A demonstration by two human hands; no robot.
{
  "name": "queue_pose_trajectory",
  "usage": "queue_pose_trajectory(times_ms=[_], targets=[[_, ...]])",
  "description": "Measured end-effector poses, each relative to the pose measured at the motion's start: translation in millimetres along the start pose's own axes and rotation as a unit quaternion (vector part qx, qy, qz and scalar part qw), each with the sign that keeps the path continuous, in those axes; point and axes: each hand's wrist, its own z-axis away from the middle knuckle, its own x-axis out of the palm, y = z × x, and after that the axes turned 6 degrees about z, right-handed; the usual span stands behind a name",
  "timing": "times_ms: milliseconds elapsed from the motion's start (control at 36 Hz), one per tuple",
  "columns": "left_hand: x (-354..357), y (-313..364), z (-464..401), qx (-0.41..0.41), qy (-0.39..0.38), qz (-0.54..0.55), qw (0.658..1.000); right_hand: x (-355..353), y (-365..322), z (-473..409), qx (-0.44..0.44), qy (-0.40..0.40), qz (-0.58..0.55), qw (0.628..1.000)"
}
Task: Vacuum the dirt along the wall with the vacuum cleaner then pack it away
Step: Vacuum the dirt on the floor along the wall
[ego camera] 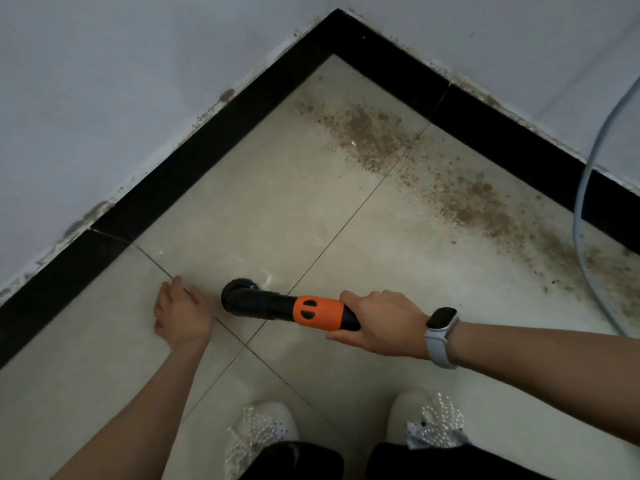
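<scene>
My right hand (377,322), with a pale watch on the wrist, grips the rear of a handheld vacuum cleaner (304,311) with an orange body and a black tube. Its black round nozzle (237,296) points left and down, close to the floor tiles. My left hand (181,311) hovers just left of the nozzle, fingers apart, holding nothing. A band of brown dirt (426,171) lies on the tiles along the right-hand wall, well away from the nozzle.
Two pale walls meet in a corner (337,12), each with a black skirting strip (194,154). A clear hose (585,216) curves down the right wall to the floor. My two white beaded shoes (263,427) stand at the bottom.
</scene>
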Motion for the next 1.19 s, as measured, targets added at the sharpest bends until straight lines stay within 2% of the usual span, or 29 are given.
queue_pose_trajectory(times_ms=[250,389,556,694,833,972,1056,1111,1194], targets=[[16,20,24,0.115,-0.113,-0.075,0.984,-18,35,2,0.100,0.061,-0.008,0.993],[32,49,36,0.204,-0.177,-0.153,0.951,-29,77,15,0.190,0.096,-0.037,0.976],[49,70,46,0.249,-0.243,-0.207,0.914,-41,124,29,0.281,0.133,-0.081,0.947],[49,70,47,0.254,-0.266,-0.225,0.902,-41,124,27,0.283,0.123,-0.088,0.947],[47,77,45,0.247,-0.252,-0.208,0.912,-44,111,5,0.243,0.113,-0.065,0.961],[49,99,40,0.203,-0.249,-0.131,0.938,-69,118,-33,0.249,0.135,-0.156,0.946],[45,128,35,0.155,-0.256,-0.001,0.954,-78,116,-51,0.248,0.140,-0.144,0.948],[35,159,35,0.088,-0.290,0.102,0.948,-85,113,-59,0.239,0.131,-0.130,0.953],[21,212,38,-0.011,-0.344,0.237,0.909,-95,109,-69,0.217,0.110,-0.167,0.955]])
